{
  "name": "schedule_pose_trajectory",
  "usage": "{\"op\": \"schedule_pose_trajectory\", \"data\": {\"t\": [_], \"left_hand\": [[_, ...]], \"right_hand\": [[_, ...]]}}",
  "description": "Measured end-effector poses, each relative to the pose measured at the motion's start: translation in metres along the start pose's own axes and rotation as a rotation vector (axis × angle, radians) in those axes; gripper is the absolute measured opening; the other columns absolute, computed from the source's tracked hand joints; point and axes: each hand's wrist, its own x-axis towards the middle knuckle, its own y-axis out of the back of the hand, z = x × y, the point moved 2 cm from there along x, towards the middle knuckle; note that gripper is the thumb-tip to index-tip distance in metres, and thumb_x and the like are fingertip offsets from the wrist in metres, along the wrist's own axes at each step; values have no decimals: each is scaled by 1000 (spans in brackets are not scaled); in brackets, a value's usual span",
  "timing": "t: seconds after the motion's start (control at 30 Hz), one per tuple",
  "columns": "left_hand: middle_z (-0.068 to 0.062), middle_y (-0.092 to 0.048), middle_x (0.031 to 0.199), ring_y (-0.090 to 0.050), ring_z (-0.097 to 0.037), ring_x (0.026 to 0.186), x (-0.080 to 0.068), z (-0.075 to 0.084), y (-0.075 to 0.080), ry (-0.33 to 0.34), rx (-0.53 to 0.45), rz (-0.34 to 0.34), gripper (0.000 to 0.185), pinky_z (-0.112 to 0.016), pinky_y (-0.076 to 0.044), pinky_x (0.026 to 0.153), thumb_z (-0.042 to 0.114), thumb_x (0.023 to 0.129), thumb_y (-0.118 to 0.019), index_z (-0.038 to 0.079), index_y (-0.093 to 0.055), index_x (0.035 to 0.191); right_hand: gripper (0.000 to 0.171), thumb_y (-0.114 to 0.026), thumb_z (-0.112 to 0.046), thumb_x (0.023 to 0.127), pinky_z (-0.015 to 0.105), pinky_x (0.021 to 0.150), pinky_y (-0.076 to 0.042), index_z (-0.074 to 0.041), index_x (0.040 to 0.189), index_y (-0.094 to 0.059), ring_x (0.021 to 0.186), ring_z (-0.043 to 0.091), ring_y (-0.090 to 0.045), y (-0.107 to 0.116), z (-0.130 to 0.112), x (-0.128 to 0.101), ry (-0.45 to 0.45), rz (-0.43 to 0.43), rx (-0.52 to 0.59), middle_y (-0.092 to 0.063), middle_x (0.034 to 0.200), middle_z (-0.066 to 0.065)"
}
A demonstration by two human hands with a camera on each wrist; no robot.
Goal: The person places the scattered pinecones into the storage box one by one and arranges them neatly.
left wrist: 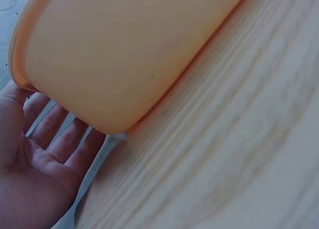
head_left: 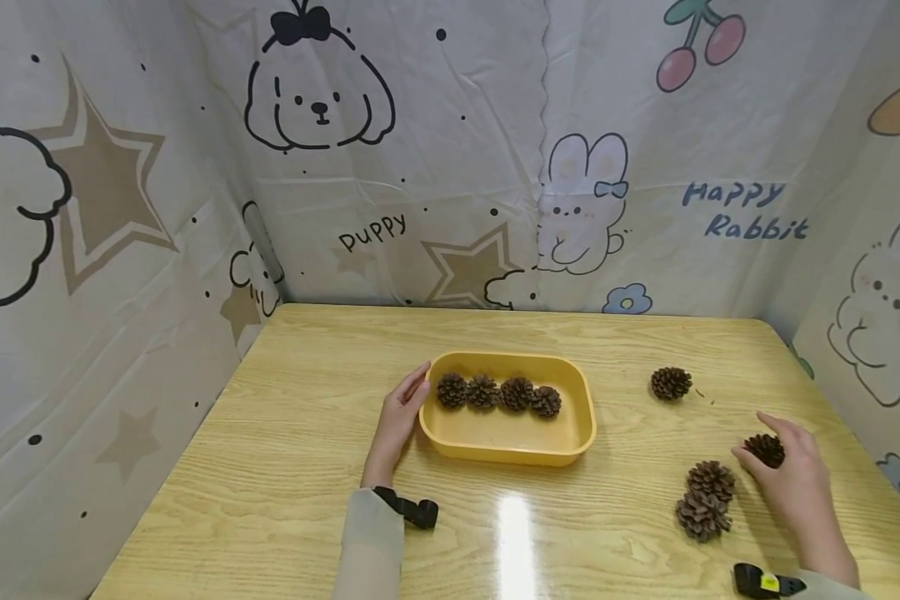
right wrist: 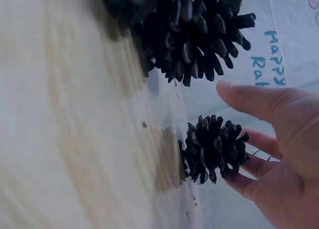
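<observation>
My left hand (head_left: 401,408) rests against the left end of a yellow plastic box (head_left: 510,452), its thumb at the rim. Its fingers (left wrist: 60,134) lie fairly straight along the box's outer end wall. Inside the box, several brown pine cones (head_left: 517,394) sit in a row. My right hand (head_left: 798,467) is around a pine cone (head_left: 765,450) on the table's right side. The right wrist view shows its fingers behind that pine cone (right wrist: 214,146), with the thumb spread away from it. Beside this hand two more pine cones (head_left: 705,514) lie touching each other.
Another pine cone (head_left: 671,383) lies farther back on the right of the wooden table (head_left: 285,467), with small brown bits (head_left: 701,392) beside it. Printed cloth (head_left: 450,167) hangs behind the table and along both sides.
</observation>
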Motion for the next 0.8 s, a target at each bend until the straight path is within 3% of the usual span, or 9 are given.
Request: {"op": "schedule_pose_trajectory", "data": {"t": [0.33, 0.5, 0.63, 0.8], "left_hand": [[-8, -46, 153, -43, -25, 142, 1, -4, 1, -18, 19, 3, 48, -42, -37, 118, 29, 102, -53, 15, -47, 147], [-9, -45, 153, -42, -26, 143, 2, -2, 1, -5, 3, 1, 47, -42, -36, 118, 26, 102, -53, 13, -47, 147], [-12, -44, 153, -41, -28, 143, -3, 9, 1, 3, -12, -9, 46, -44, -37, 118, 21, 102, -53, 9, -47, 146], [-13, -45, 152, -42, -29, 142, -15, 29, -1, 12, 6, -27, 45, -43, -37, 117, 18, 103, -51, 7, -47, 146]], "right_hand": [[68, -59, -29, 98, 76, 99, -28, 9, 147, -30, 126, 62, -27, -1, 13, 0, -55, -42, -38, -25, 143, 42], [60, -57, -21, 100, 76, 100, -27, 8, 146, -33, 127, 62, -28, -2, 14, 0, -42, -26, -33, -27, 143, 43], [54, -58, -13, 98, 75, 99, -28, 10, 142, -37, 125, 60, -30, -2, 14, -1, -27, -1, -47, -31, 139, 42], [54, -58, -17, 99, 74, 100, -26, 10, 142, -38, 125, 60, -30, -1, 12, -4, -41, 14, -39, -31, 138, 42]]}}
